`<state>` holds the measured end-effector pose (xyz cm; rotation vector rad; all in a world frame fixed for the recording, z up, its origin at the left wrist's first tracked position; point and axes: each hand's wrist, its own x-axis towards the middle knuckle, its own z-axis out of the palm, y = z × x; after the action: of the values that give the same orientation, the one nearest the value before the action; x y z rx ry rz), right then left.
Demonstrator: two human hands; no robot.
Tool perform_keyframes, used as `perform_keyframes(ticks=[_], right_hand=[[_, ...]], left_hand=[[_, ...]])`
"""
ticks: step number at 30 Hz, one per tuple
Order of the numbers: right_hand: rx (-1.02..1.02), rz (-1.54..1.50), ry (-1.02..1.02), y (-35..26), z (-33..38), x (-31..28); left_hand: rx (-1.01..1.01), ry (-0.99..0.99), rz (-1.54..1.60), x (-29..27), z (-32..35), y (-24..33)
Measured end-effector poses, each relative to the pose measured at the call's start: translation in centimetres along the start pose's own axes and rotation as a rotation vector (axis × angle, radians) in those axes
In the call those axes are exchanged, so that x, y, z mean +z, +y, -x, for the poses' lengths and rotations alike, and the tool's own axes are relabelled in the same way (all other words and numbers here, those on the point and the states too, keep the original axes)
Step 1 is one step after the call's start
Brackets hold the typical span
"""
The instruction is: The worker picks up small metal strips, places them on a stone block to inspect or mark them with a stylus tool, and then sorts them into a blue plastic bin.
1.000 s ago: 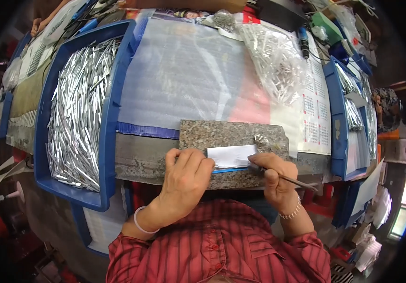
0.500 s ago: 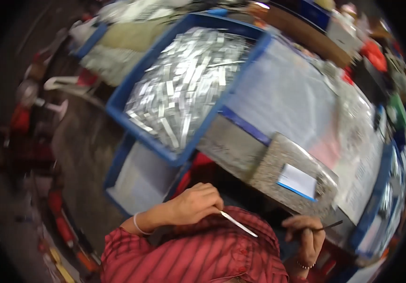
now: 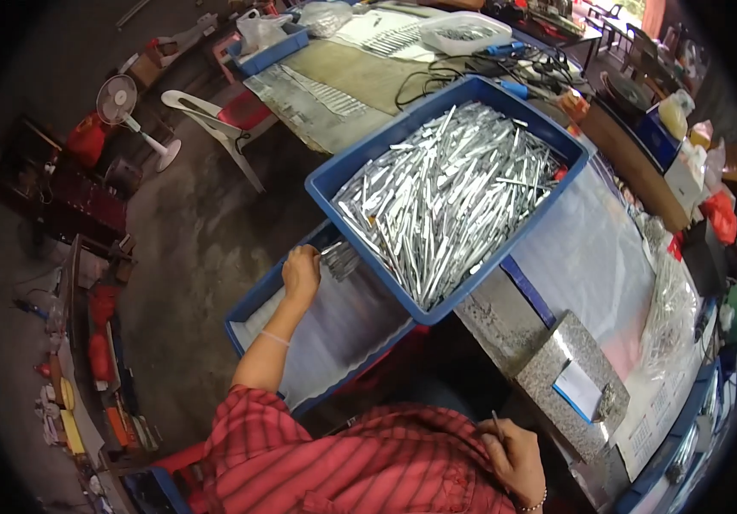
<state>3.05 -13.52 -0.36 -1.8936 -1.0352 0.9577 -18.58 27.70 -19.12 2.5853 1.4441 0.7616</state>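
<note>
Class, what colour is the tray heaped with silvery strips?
The tray is blue, clearest in head view.

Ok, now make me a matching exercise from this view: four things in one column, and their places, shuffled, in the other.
Things
1. Left hand
2. Right hand
3. White paper pad
4. White fan

Places
A. On the speckled stone slab
B. In the picture's upper left
C. At the lower blue tray
D. By the red striped shirt, holding a thin tool

Pairs: 1-C, 2-D, 3-A, 4-B
</note>
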Motion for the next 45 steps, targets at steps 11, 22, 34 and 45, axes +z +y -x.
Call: perform_keyframes(ticks=[11,22,34,45], right_hand=[[0.052,-0.005,-0.033,-0.8,0.4,-0.5],[-0.084,-0.053,-0.156,1.5,-0.8,1.6],[-0.336,0.049,-0.311,7.8,-12.2,10.0],[-0.353,-0.099,-0.235,10.5,-18.0,14.0]], left_hand=[[-0.037,0.127,0.666,-10.4,-1.2,8.3],[1.102,-0.113,1.919,-23.5,1.4,26.6],[0.434,0.329,1.042,-18.7,0.8,18.4],[-0.67,-0.152,-0.471,-10.5,14.4,-9.5]])
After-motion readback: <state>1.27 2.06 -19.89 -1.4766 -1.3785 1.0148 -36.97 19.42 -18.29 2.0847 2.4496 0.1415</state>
